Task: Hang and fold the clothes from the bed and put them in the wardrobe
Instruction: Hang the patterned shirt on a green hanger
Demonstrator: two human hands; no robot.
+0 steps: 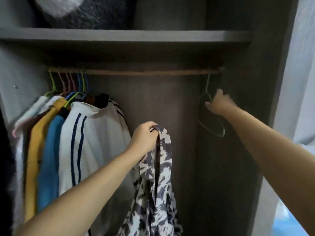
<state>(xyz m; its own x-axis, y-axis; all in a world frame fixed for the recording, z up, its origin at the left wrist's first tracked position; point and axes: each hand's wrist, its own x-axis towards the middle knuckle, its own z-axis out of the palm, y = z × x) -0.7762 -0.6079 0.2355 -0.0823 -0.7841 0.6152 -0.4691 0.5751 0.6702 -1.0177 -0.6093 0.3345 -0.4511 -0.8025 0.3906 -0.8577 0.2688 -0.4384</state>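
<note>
My left hand [144,138] grips a grey-and-white patterned garment [156,184], which hangs down from my fist in the middle of the open wardrobe. My right hand [218,103] reaches to an empty green wire hanger [219,132] that hangs at the right end of the wooden rail [144,72]; my fingers touch its neck, blurred, and whether they close round it I cannot tell.
Several clothes on coloured hangers fill the rail's left end: a white top with navy stripes [95,137], a blue one [49,159], a yellow one [34,159]. A shelf [119,35] above holds a dark fluffy item [88,12]. The wardrobe's right wall [265,82] stands beside my right arm.
</note>
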